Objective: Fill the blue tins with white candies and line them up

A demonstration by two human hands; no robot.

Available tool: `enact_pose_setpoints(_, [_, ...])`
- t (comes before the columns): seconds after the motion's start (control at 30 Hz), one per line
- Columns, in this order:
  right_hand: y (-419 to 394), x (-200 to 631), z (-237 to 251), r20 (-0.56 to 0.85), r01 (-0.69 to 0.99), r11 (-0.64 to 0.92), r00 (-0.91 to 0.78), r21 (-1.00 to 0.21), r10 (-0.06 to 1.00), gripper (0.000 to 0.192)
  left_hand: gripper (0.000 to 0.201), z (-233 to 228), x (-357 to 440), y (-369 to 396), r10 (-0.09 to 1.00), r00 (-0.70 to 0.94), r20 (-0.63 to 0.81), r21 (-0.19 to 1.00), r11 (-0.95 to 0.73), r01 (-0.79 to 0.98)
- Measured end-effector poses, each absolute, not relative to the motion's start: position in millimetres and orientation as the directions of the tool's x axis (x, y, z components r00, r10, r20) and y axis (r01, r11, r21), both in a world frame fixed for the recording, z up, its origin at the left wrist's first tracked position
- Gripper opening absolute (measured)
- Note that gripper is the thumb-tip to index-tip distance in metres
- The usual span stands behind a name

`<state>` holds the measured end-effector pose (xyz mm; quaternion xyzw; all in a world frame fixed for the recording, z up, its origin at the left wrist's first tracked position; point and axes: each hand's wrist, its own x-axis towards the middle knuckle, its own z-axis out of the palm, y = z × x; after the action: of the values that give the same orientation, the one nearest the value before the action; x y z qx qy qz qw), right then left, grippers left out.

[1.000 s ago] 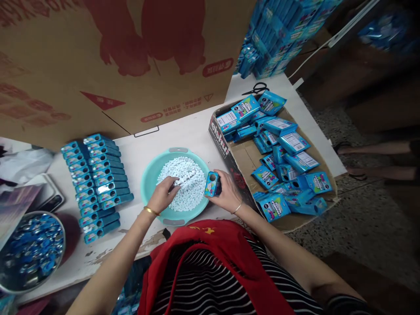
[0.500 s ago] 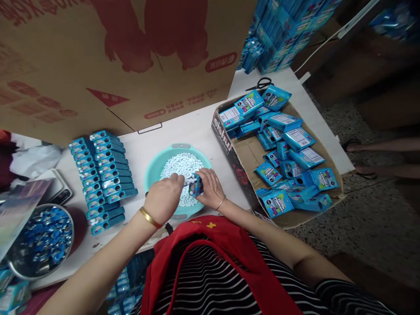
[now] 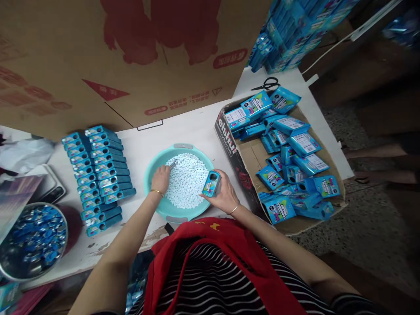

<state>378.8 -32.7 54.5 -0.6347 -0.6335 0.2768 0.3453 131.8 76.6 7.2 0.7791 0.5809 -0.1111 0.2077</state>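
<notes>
The right hand [image 3: 223,194] grips a small blue case [image 3: 211,183], fingers closed around its sides, opening facing up, held just over the 4 o'clock rim of the teal basin [image 3: 154,168]. The left hand [image 3: 161,178] is curled shut on a small metal scoop [image 3: 172,164], its tip resting in the white tablets [image 3: 187,180] at the pile's 10 o'clock side. To do this well, it seems best to keep the case level and close above the basin, so stray tablets drop back in, and to bring the scoop across low without tilting it. Room is tight: at 9 o'clock of the basin lie rows of filled cases [image 3: 96,175], well apart; at 3 o'clock the carton [image 3: 229,144] of blue packets [image 3: 303,144] almost touches the basin. A tall cardboard sheet [image 3: 131,65] stands at 12 o'clock; the worktop [image 3: 193,127] is bare between them. The near edge runs just under the wrists. A steel bowl [image 3: 33,243] sits at 8 o'clock, scissors [image 3: 267,84] at 1 o'clock.
</notes>
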Motion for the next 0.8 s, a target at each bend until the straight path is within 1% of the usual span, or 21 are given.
enact_pose_setpoints(0.07, [-36, 381, 58, 0.064, 0.605, 0.024, 0.046, -0.796, 0.997, 0.086, 0.037, -14, 144, 68, 0.841, 0.349, -0.413, 0.267, -0.255, 0.929])
enact_pose_setpoints(0.17, [-39, 384, 61, 0.062, 0.599, 0.019, 0.052, -0.800, 0.997, 0.087, 0.040, -32, 167, 52, 0.808, 0.425, -0.409, 0.386, -0.269, 0.883])
enact_pose_setpoints(0.3, [-42, 386, 60, 0.048, 0.597, 0.000, 0.064, -0.802, 0.997, 0.086, 0.046, -37, 183, 35, 0.774, 0.494, -0.395, 0.529, -0.249, 0.812])
enact_pose_setpoints(0.37, [-43, 386, 58, 0.048, 0.597, -0.006, 0.075, -0.802, 0.996, 0.085, 0.043, -30, 180, 31, 0.763, 0.523, -0.379, 0.590, -0.236, 0.772])
enact_pose_setpoints(0.47, [-45, 386, 55, 0.085, 0.604, 0.021, 0.077, -0.797, 0.993, 0.083, 0.034, -5, 166, 28, 0.754, 0.560, -0.344, 0.652, -0.237, 0.720])
enact_pose_setpoints(0.63, [-44, 377, 51, 0.167, 0.636, 0.097, 0.051, -0.766, 0.985, 0.080, 0.027, 70, 140, 31, 0.746, 0.620, -0.240, 0.712, -0.299, 0.635])
enact_pose_setpoints(0.7, [-39, 370, 50, 0.210, 0.648, 0.141, 0.030, -0.748, 0.977, 0.077, 0.026, 100, 134, 33, 0.731, 0.649, -0.209, 0.707, -0.346, 0.617])
enact_pose_setpoints(0.8, [-33, 359, 48, 0.236, 0.661, 0.182, -0.007, -0.728, 0.972, 0.072, 0.026, 134, 133, 34, 0.693, 0.683, -0.231, 0.653, -0.410, 0.637])
